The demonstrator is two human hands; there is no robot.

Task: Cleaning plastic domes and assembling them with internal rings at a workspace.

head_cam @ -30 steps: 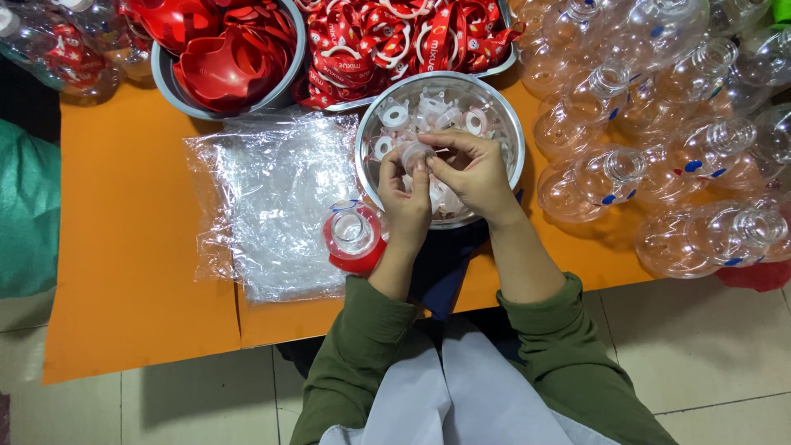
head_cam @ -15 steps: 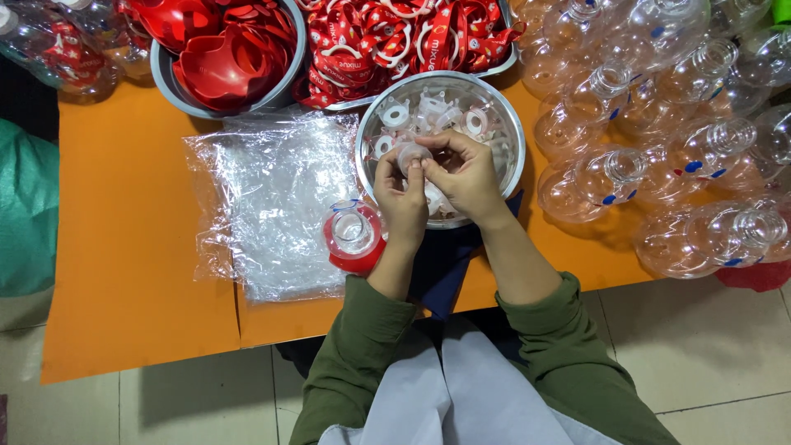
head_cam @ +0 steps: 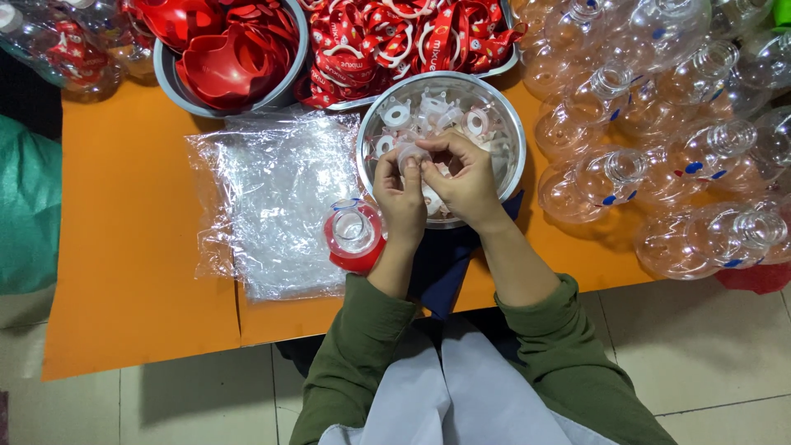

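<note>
Over the steel bowl [head_cam: 507, 124] of white plastic rings [head_cam: 395, 115], both my hands meet on one white ring piece [head_cam: 409, 154]. My left hand [head_cam: 401, 198] pinches its left edge between thumb and fingertips, and my right hand [head_cam: 468, 177] closes on its right edge, so the piece sits between the two sets of fingers, held just above the other rings. Just beside my left wrist stands a clear bottle with a red base [head_cam: 354, 235] on the orange table [head_cam: 124, 247]. Near it lies a crumpled clear plastic sheet [head_cam: 264, 198]. Well to my right is a heap of clear bottles [head_cam: 659, 124].
</note>
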